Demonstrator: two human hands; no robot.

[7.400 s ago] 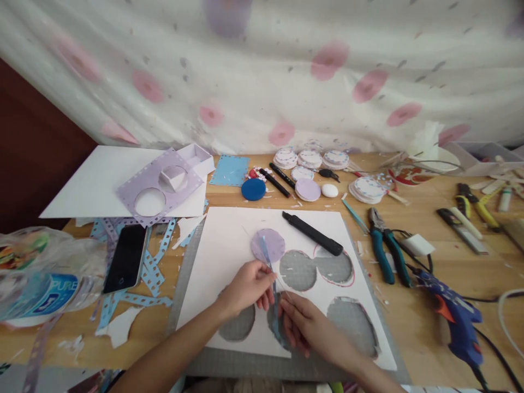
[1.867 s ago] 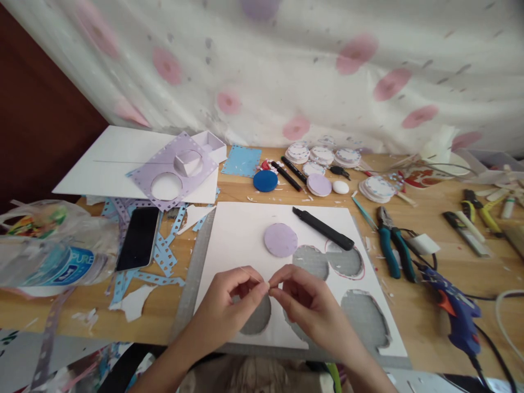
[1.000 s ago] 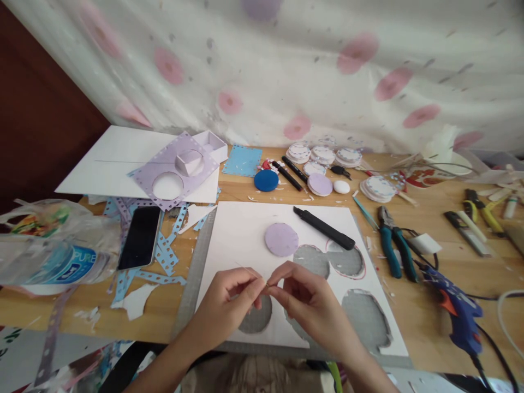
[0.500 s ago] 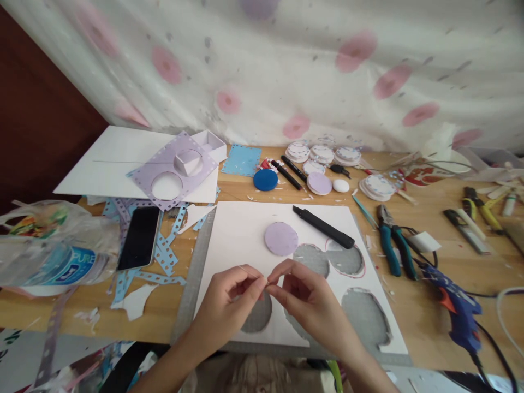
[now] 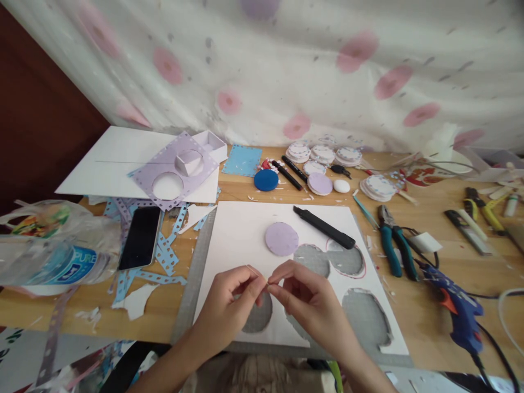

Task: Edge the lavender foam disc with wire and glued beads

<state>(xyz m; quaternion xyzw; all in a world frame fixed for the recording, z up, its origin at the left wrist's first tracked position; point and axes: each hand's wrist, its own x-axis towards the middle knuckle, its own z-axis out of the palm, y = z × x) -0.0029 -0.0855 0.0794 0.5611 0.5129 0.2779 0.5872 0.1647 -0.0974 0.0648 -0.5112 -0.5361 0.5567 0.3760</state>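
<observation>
My left hand (image 5: 234, 297) and my right hand (image 5: 305, 297) meet fingertip to fingertip over the white foam board. Both are closed in a pinch. A thin pale strand (image 5: 254, 269) arcs over my left fingers towards the pinch; the rest of it is hidden between the fingertips. Just beyond my hands, a lilac paper disc (image 5: 282, 239) lies flat on the white board (image 5: 237, 232), which has several round holes cut through it. A black cutter-like tool (image 5: 324, 227) rests on the board's upper right.
Right of the board lie pliers (image 5: 392, 240) and a blue glue gun (image 5: 454, 308) with its cord. Leftward are a phone (image 5: 140, 238), paper scraps and a plastic bottle (image 5: 61, 262). Stacked white discs (image 5: 298, 152), markers and a blue disc (image 5: 266, 180) sit at the back.
Almost nothing differs. My hands keep the same fingertip pinch, with only a tiny shift of the fingers; the whole view has moved very slightly.
</observation>
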